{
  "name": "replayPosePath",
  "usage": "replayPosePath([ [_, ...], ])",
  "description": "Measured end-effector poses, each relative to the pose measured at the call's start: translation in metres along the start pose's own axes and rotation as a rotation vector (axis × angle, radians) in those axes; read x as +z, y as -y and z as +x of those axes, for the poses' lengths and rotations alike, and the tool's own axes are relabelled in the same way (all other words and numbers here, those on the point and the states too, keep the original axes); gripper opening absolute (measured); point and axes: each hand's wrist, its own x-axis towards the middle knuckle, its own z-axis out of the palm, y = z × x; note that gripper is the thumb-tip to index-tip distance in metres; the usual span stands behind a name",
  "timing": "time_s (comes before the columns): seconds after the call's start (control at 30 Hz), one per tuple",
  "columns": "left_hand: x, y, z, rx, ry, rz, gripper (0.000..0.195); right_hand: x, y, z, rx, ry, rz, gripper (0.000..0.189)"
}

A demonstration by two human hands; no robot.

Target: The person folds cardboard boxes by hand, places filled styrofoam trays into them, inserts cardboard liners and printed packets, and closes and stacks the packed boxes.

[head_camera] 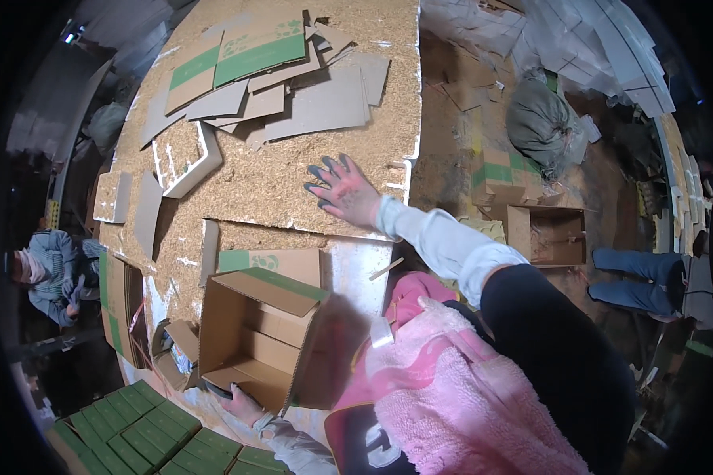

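Note:
My right hand (346,191) lies palm down, fingers spread, on a layer of loose tan husks or shavings (261,190) spread over a wide surface. Dark coverings show on its fingertips, and it holds nothing. Lower in the view, my left hand (242,405) grips the near lower edge of an open cardboard box (273,350); its fingers are partly hidden. The box is tilted, its hollow inside visible, with a green-striped flap (273,291) at the top. Behind it lies another green-printed piece of cardboard (291,264).
Cardboard sheets (315,104) lie piled at the far end, near a white foam piece (199,169). A small carton with blue packets (178,350) stands beside the box. Green cartons (136,427) fill the lower left. People (50,273) are at left and right; a large sack (540,122) stands on the floor.

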Motion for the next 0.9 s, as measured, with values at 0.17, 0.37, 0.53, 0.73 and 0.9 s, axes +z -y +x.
replayPosePath([
  [0.17, -0.008, 0.03, 0.002, 0.145, -0.136, 0.171, 0.055, 0.014, -0.069, 0.018, 0.0, 0.382, -0.155, 0.044],
  [0.37, -0.01, 0.045, 0.015, 0.177, -0.042, 0.076, 0.048, -0.005, -0.056, -0.069, 0.041, 0.028, 0.121, 0.044],
  [0.53, -0.006, 0.025, 0.008, -0.103, -0.001, -0.196, 0.05, -0.023, -0.045, -0.1, 0.163, 0.049, 0.001, 0.04],
  [0.73, 0.0, 0.013, 0.004, -0.152, -0.004, -0.16, 0.054, -0.024, -0.037, -0.024, 0.339, 0.034, 0.634, 0.04],
  [0.9, -0.012, 0.046, 0.01, 0.119, -0.101, -0.092, 0.052, -0.028, -0.039, -0.005, 0.658, -0.407, 0.397, 0.058],
])
